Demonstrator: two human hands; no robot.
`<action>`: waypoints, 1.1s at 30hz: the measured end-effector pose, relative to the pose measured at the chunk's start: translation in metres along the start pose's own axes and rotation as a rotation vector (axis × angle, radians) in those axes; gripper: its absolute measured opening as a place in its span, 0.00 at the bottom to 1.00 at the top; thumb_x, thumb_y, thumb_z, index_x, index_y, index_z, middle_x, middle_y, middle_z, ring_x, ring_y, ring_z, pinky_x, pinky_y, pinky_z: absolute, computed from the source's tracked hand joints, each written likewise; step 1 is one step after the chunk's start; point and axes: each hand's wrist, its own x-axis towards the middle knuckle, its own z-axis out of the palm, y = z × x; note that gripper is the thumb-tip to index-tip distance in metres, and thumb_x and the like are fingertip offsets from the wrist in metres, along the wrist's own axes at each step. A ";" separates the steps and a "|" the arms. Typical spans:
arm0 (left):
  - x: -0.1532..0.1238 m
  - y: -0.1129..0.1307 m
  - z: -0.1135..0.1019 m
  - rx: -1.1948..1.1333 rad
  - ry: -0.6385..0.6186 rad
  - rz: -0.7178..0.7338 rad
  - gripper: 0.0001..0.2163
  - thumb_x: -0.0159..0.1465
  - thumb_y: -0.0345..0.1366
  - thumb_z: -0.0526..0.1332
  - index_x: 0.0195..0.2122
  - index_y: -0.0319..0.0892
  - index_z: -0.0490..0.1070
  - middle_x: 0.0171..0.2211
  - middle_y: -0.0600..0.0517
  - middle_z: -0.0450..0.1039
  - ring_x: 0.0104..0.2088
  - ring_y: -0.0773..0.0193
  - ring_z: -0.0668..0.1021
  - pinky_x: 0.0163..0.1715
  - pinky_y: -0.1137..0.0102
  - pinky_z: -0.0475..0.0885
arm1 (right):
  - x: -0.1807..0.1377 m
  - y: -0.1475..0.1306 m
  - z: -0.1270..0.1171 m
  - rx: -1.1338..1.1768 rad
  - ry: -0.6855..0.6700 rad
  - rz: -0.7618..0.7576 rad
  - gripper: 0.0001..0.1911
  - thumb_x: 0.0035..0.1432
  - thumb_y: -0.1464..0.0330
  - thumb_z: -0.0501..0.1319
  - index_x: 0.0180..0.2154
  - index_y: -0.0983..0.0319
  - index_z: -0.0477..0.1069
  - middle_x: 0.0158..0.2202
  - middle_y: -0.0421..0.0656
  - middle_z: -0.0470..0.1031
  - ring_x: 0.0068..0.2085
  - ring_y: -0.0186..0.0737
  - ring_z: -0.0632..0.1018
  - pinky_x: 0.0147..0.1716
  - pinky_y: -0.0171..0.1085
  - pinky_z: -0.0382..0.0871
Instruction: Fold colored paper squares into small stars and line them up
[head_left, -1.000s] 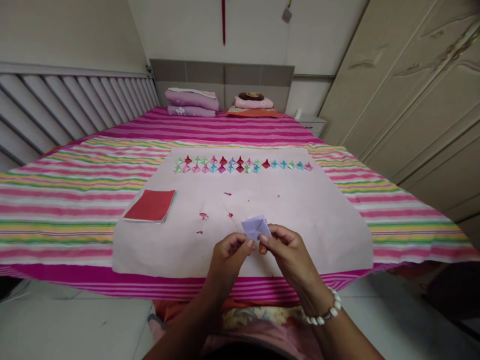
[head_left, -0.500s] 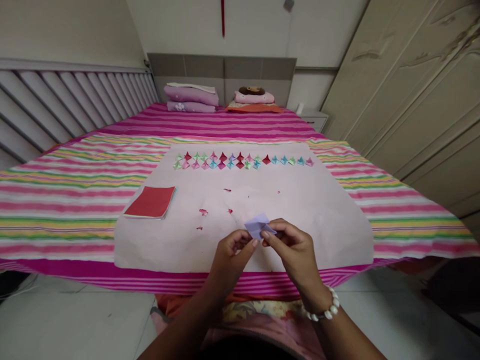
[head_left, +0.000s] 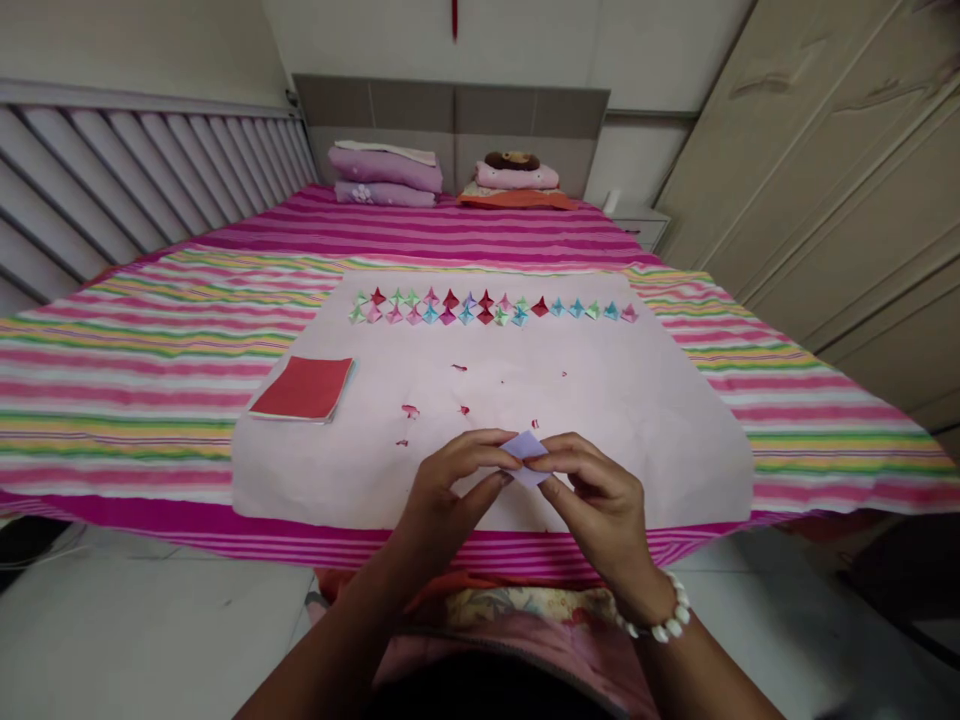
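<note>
A small lavender sheet of origami paper (head_left: 528,448), folded to a diamond shape, is pinched between both hands above the near part of a pale paper mat (head_left: 615,420). My left hand (head_left: 454,485) grips its left corner with thumb and fingers. On the right corner, my right hand (head_left: 596,490) is closed the same way; a white beaded bracelet (head_left: 667,622) circles that wrist. Two rows of folded paper pieces (head_left: 486,307) in red, pink, green, blue and purple stand along the mat's far side. At the left lies a stack of square paper (head_left: 304,388) with a red sheet on top.
Several reddish scraps (head_left: 410,411) are scattered over the mat's middle. The mat lies on a bed with a striped cover (head_left: 135,400). Folded bedding (head_left: 386,175) is piled by the headboard (head_left: 525,110). A slatted rail (head_left: 150,180) runs along the left, a wardrobe (head_left: 832,170) along the right.
The lavender paper has gone from a wider, partly opened shape to a compact diamond. My left fingers have come up onto its left corner. The view has tipped slightly downward.
</note>
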 end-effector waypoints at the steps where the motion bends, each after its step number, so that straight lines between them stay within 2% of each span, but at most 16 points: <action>1: 0.000 0.000 0.000 -0.026 0.009 -0.019 0.11 0.59 0.22 0.60 0.36 0.44 0.77 0.42 0.50 0.78 0.45 0.65 0.78 0.47 0.70 0.71 | 0.000 -0.001 0.000 0.005 -0.001 0.002 0.16 0.55 0.80 0.61 0.37 0.54 0.78 0.35 0.42 0.75 0.37 0.40 0.76 0.35 0.39 0.69; 5: -0.003 -0.001 0.001 -0.141 0.030 -0.182 0.12 0.57 0.20 0.60 0.32 0.44 0.78 0.36 0.52 0.80 0.39 0.66 0.79 0.42 0.73 0.72 | 0.000 -0.002 0.002 0.031 0.009 0.054 0.12 0.54 0.78 0.63 0.35 0.55 0.79 0.33 0.43 0.75 0.36 0.41 0.76 0.33 0.39 0.69; 9: -0.004 -0.001 0.001 -0.263 0.057 -0.343 0.08 0.57 0.24 0.62 0.32 0.43 0.79 0.34 0.53 0.80 0.37 0.67 0.79 0.39 0.74 0.72 | 0.000 -0.001 0.004 0.101 0.005 0.177 0.09 0.53 0.76 0.64 0.34 0.57 0.78 0.32 0.42 0.75 0.30 0.38 0.76 0.28 0.37 0.69; 16: 0.000 -0.006 0.001 -0.455 0.042 -0.516 0.05 0.56 0.28 0.65 0.32 0.43 0.78 0.30 0.55 0.80 0.33 0.69 0.79 0.35 0.76 0.73 | -0.001 0.012 0.006 0.294 0.013 0.333 0.10 0.52 0.78 0.62 0.32 0.57 0.78 0.33 0.39 0.74 0.26 0.31 0.76 0.27 0.33 0.68; 22: -0.001 -0.004 0.003 -0.568 0.002 -0.584 0.08 0.53 0.33 0.69 0.35 0.42 0.77 0.31 0.53 0.80 0.34 0.66 0.79 0.37 0.72 0.73 | 0.000 0.013 0.006 0.293 0.029 0.347 0.09 0.52 0.77 0.61 0.30 0.58 0.77 0.33 0.39 0.73 0.26 0.31 0.75 0.26 0.33 0.67; 27: 0.000 -0.001 0.006 -0.441 0.103 -0.649 0.07 0.51 0.35 0.70 0.28 0.40 0.75 0.23 0.55 0.76 0.26 0.68 0.77 0.29 0.73 0.71 | 0.000 0.005 0.007 0.193 -0.020 0.292 0.07 0.54 0.74 0.62 0.32 0.59 0.77 0.34 0.41 0.72 0.28 0.35 0.75 0.27 0.36 0.68; 30: 0.001 -0.001 0.008 -0.430 0.124 -0.655 0.08 0.50 0.33 0.70 0.30 0.40 0.74 0.22 0.56 0.75 0.24 0.69 0.76 0.27 0.73 0.71 | 0.000 0.005 0.007 0.205 -0.053 0.276 0.07 0.56 0.72 0.60 0.34 0.59 0.77 0.35 0.42 0.72 0.30 0.36 0.75 0.28 0.37 0.68; 33: 0.002 -0.001 0.009 -0.439 0.137 -0.603 0.09 0.51 0.33 0.70 0.32 0.40 0.75 0.24 0.55 0.76 0.27 0.68 0.77 0.29 0.73 0.73 | 0.001 0.005 0.007 0.187 -0.041 0.296 0.05 0.56 0.70 0.63 0.35 0.59 0.76 0.35 0.42 0.73 0.29 0.35 0.73 0.27 0.36 0.66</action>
